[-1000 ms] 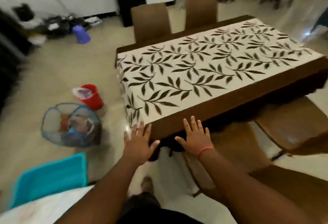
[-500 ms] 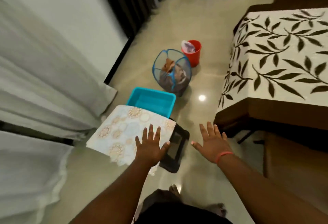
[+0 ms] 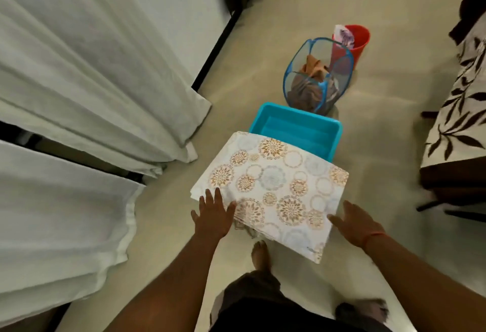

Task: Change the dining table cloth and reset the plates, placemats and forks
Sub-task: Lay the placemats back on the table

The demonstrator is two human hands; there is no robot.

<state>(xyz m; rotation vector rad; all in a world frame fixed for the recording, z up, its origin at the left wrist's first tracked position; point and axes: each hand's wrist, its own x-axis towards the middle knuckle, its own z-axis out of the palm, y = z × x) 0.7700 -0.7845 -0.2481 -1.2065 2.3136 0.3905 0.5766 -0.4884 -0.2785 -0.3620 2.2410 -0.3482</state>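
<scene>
A folded white cloth (image 3: 273, 187) printed with orange and pale blue circles lies low in front of me, covering whatever it rests on. My left hand (image 3: 213, 213) is spread flat at its near left corner, fingers straight. At the cloth's near right edge is my right hand (image 3: 355, 222), open, with a red band on the wrist. The dining table (image 3: 457, 173) stands at the right edge, covered with a white cloth (image 3: 462, 110) with dark leaf print.
A turquoise plastic tub (image 3: 297, 126) sits just behind the folded cloth. Beyond it stand a blue mesh basket (image 3: 315, 79) with brown fabric and a red bucket (image 3: 355, 42). White curtains (image 3: 92, 81) hang along the left. My bare foot (image 3: 260, 252) is on the beige floor.
I have turned left, away from the table edge where both hands were. Both open hands have come down to the two near sides of the folded circle-print cloth.
</scene>
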